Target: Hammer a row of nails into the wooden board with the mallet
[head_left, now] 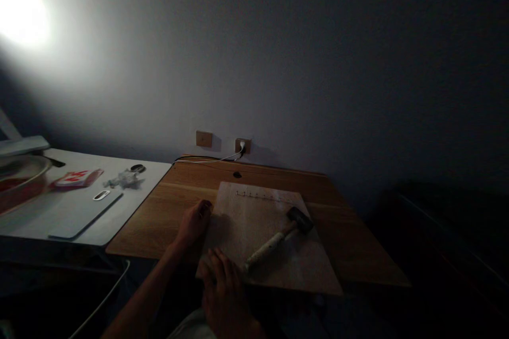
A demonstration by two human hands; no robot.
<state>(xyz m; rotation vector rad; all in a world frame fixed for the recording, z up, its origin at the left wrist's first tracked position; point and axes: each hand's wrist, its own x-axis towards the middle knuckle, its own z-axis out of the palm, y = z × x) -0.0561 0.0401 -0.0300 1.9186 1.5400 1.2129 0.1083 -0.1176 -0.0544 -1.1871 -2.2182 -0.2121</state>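
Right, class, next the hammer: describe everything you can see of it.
The hammer has a dark, blocky head, probably metal or rubber, and a straight handle, pale and blotchy along most of its length, darker near the head. It lies on its side, slantwise across the board, head toward the far right, handle end toward the near left. That end is close to the right hand; whether they touch is unclear. Dim light hides finer detail.
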